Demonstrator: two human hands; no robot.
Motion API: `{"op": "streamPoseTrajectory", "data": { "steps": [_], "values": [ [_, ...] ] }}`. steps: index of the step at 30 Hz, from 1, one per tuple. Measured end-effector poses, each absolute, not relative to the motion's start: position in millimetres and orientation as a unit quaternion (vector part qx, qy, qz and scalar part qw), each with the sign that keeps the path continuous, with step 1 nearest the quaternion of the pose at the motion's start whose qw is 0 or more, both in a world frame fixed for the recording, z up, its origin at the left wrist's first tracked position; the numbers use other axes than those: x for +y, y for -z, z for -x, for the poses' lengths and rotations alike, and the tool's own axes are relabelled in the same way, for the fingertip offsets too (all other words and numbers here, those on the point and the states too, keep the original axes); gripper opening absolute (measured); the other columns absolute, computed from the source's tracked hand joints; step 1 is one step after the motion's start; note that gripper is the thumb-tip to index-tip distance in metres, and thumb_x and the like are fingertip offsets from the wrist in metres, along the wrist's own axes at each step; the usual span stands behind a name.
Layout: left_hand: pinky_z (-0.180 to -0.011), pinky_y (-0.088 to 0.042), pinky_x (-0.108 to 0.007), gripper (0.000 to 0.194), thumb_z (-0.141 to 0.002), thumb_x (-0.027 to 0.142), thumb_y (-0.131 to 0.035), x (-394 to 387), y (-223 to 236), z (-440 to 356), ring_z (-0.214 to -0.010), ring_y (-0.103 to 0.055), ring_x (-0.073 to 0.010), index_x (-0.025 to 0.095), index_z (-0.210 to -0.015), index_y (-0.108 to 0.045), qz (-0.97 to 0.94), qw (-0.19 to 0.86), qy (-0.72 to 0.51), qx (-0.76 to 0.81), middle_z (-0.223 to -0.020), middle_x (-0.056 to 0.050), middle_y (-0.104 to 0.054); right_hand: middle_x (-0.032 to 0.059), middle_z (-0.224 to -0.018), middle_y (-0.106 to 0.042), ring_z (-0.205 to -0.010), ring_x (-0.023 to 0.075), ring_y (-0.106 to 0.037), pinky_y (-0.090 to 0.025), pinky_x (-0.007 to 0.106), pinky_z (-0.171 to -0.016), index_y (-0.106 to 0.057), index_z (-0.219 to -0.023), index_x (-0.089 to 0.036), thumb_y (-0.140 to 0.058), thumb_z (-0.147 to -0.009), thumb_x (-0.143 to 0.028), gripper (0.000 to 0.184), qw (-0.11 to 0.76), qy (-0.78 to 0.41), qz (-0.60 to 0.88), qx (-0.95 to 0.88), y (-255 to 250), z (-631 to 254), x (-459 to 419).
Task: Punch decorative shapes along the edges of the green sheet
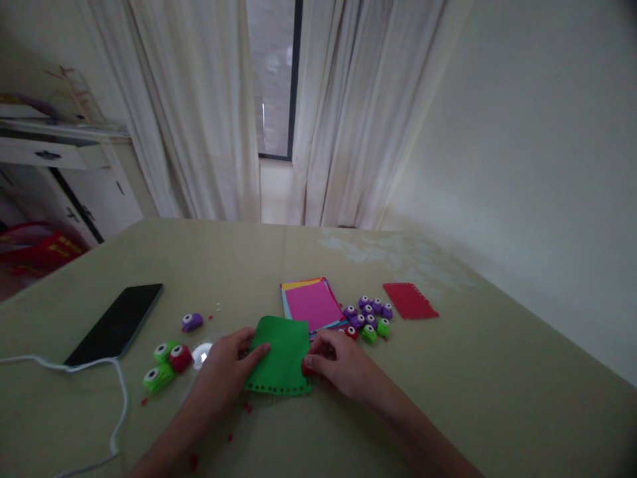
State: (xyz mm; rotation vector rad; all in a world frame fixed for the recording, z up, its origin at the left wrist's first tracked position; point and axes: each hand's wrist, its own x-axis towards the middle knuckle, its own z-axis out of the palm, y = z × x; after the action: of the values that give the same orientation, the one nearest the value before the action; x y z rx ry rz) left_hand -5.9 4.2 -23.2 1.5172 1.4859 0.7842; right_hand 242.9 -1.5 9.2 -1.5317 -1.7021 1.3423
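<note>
A green sheet (279,352) is held up in front of me, with a row of small round holes along its near edge. My left hand (227,362) grips its left side, thumb on top and fingers beneath. At the right edge, my right hand (338,362) pinches a small red hole punch (306,367), mostly covered by the fingers. Just beyond the green sheet lies a stack of coloured sheets (311,302), pink on top. Several purple (368,310) and green one-eyed punches (369,334) cluster to its right.
A red sheet (411,301) with punched edges lies at the right. On the left are a black tablet (119,322), a white cable (122,392), a purple punch (192,322), two green punches (159,378) and a red one (180,358). Red scraps (247,407) dot the table.
</note>
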Motion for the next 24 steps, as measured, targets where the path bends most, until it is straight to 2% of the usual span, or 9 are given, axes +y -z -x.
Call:
{"op": "streamPoseTrajectory", "data": {
  "steps": [7,11,15,24],
  "values": [
    [-0.081,-0.059,-0.039,0.047,-0.085,0.053,-0.064,5.7,23.8,5.6,-0.097,-0.077,-0.0339,0.016,-0.112,-0.077,-0.613,0.403,-0.328,0.595,-0.109,-0.012,-0.083,-0.0037,-0.069,-0.059,-0.061,0.0111,-0.052,-0.036,0.022,-0.056,-0.060,-0.079,-0.017,-0.074,-0.084,-0.013,0.015,0.225,-0.479,0.580,-0.620,-14.1,-239.0,1.8],
    [-0.078,-0.059,-0.039,0.046,-0.083,0.054,-0.065,7.1,26.0,6.3,-0.093,-0.078,-0.0348,0.017,-0.108,-0.078,-0.609,0.409,-0.328,0.595,-0.102,-0.011,-0.084,-0.0055,-0.065,-0.056,-0.055,0.0101,-0.049,-0.033,0.021,-0.049,-0.059,-0.079,-0.018,-0.074,-0.084,-0.013,0.017,0.214,-0.498,0.582,-0.607,-11.5,-239.2,6.6],
    [-0.079,-0.058,-0.039,0.044,-0.085,0.053,-0.063,9.8,32.6,6.7,-0.094,-0.078,-0.0339,0.018,-0.107,-0.077,-0.620,0.400,-0.325,0.592,-0.105,-0.011,-0.083,-0.0062,-0.063,-0.057,-0.049,0.0092,-0.046,-0.032,0.021,-0.045,-0.057,-0.079,-0.019,-0.075,-0.084,-0.015,0.020,0.193,-0.527,0.580,-0.591,-11.6,-240.7,12.5],
    [-0.080,-0.056,-0.038,0.040,-0.084,0.053,-0.062,10.9,33.0,5.4,-0.094,-0.077,-0.0335,0.019,-0.100,-0.076,-0.629,0.384,-0.331,0.590,-0.102,-0.010,-0.083,-0.0068,-0.063,-0.059,-0.049,0.0079,-0.046,-0.032,0.019,-0.046,-0.061,-0.082,-0.017,-0.077,-0.084,-0.016,0.016,0.162,-0.521,0.583,-0.602,-16.2,-240.0,18.4]
  ]
}}
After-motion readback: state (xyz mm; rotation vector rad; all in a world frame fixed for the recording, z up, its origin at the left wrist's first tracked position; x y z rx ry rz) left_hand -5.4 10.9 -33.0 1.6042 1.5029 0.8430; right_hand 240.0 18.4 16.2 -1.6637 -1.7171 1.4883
